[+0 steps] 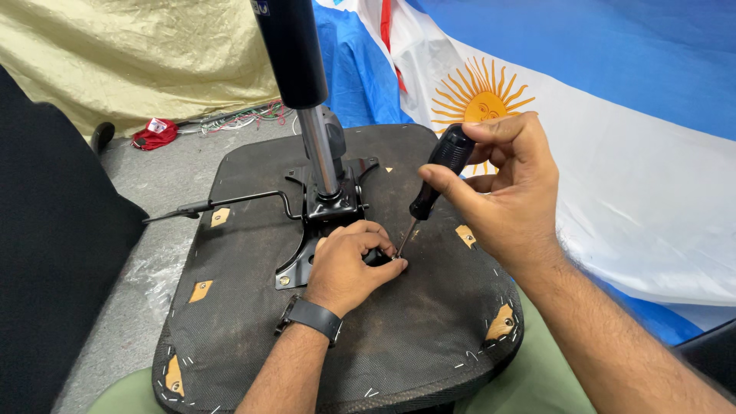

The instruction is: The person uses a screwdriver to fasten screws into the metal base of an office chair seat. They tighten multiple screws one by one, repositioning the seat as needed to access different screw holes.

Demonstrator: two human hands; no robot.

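The right hand (510, 192) gripped the stiff, light screwdriver (433, 184) by its black handle, while left-hand fingers (376, 249) pinched closed around its tip.

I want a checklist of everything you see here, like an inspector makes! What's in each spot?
Surface: upturned chair seat, dark fabric underside, stapled edges, resting on the person's lap.
Job's things: black-handled screwdriver, tip down by the black metal bracket; chrome column rising from it; thin lever pointing left.
Clutter: red object on the grey floor.
Grippers: right hand grips the screwdriver; left hand, wearing a watch, rests at the tip.
Cables: wire bundle on the floor.
Surroundings: blue-white flag with sun; yellowish sheet.
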